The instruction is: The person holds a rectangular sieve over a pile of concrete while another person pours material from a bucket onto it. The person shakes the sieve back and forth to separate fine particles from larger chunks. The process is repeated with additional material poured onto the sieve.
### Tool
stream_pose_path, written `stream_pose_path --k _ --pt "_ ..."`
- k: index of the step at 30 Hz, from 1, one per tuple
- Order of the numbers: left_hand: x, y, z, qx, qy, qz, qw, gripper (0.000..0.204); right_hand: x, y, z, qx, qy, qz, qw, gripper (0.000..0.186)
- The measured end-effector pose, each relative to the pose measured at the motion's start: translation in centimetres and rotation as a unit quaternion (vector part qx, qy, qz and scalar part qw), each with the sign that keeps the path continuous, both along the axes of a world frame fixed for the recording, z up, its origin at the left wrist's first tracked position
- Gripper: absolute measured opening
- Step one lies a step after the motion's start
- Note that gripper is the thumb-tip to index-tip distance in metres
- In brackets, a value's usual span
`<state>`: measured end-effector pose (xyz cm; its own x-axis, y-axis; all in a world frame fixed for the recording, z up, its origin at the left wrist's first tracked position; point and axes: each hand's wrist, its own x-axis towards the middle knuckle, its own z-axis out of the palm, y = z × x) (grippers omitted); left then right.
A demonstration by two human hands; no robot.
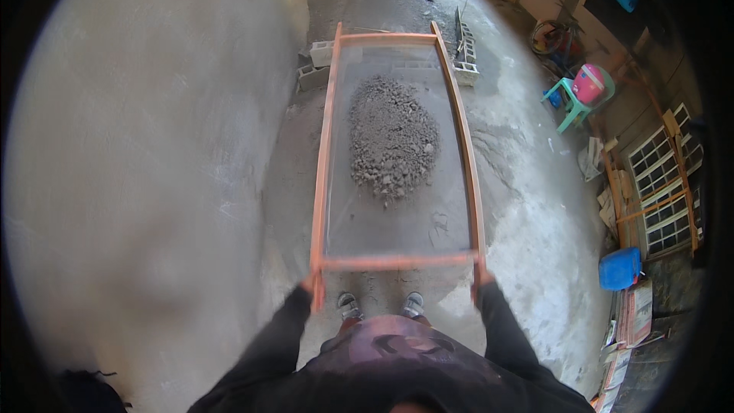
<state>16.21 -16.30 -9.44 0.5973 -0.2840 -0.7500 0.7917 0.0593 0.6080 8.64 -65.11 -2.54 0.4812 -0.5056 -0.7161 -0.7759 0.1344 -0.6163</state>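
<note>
A long wooden-framed sand screen stretches out ahead of me, its fine mesh slightly see-through. Coarse grey gravelly sand lies heaped on the mesh, with lumps toward the near end. My left hand grips the near end of the left side rail, and my right hand grips the right one. Both hands are small and a little blurred, their fingers partly hidden by the rails and black sleeves. The screen's far end is beside hollow concrete blocks.
Hollow concrete blocks stand on both sides of the far end. A plaster wall rises close on the left. To the right are a green chair with a pink cooler, a blue container and a window grille.
</note>
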Motion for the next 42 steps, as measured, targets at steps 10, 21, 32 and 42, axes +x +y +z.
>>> stream_pose_path --k 10,21,32,42 --pt "16.5 -1.6 14.1 0.073 0.013 0.024 0.997 0.066 14.6 -1.2 5.6 0.083 -0.040 -0.019 0.996 0.070" --pt "-9.4 0.3 -1.0 -0.028 0.093 0.068 0.993 0.065 -8.0 1.1 -2.5 0.022 -0.037 -0.052 0.998 0.071" --pt "20.9 -3.7 19.6 0.098 0.003 0.025 0.995 0.063 19.1 -2.9 10.6 0.060 -0.021 -0.041 0.997 0.070" --pt "-7.7 0.6 0.6 -0.090 0.008 0.092 0.992 0.053 -6.7 1.1 -2.5 0.104 -0.076 -0.046 0.991 0.058"
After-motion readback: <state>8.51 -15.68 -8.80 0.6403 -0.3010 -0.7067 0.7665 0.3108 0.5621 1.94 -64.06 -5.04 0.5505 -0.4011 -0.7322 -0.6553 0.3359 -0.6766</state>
